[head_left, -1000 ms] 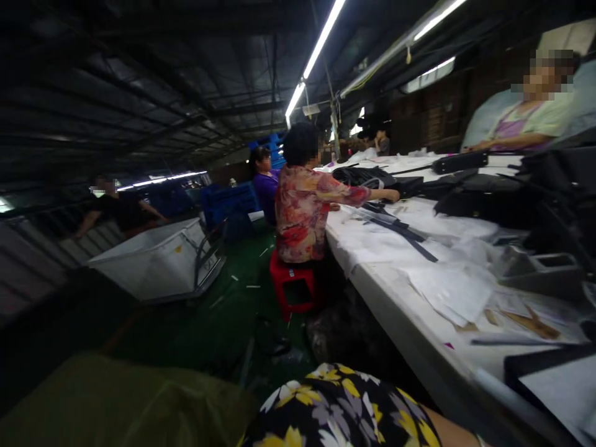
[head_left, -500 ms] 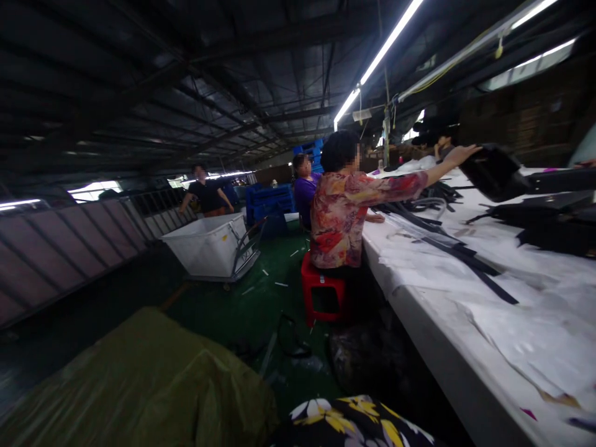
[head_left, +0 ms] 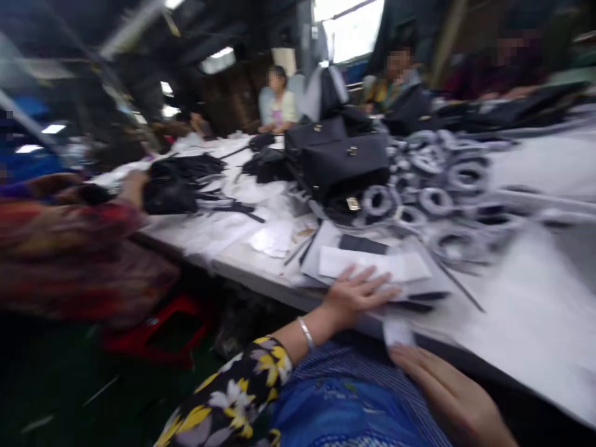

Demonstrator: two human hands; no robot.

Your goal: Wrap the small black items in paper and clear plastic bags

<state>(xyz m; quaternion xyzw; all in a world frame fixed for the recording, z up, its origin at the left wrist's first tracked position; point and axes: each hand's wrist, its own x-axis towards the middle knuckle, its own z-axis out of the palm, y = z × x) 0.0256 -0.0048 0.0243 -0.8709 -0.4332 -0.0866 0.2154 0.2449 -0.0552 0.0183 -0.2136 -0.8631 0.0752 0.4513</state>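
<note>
- Head view: the left hand lies flat on a white paper strip at the near edge of the bench, fingers spread apart and clamped on nothing.
- The paper strip has its long axis across the view, running left to right with a slight tilt, and it rests on a grey sheet beside one dark flat card.
- The right hand is lower, off the bench edge, fingers stretched out and close together; their tips touch a small white slip that hangs over the edge.
- One silver bangle sits on the left wrist, above a flowered sleeve; blue cloth lies in the lap.
- Behind the strip stand two black bags and a heap of grey rings, too blurred to count.
- Thin dark sticks lie left of the sheet, with white sheets beyond.
- At left a person in a red patterned top sits on one red stool and reaches to black straps.
- Three more people sit at the far side.
</note>
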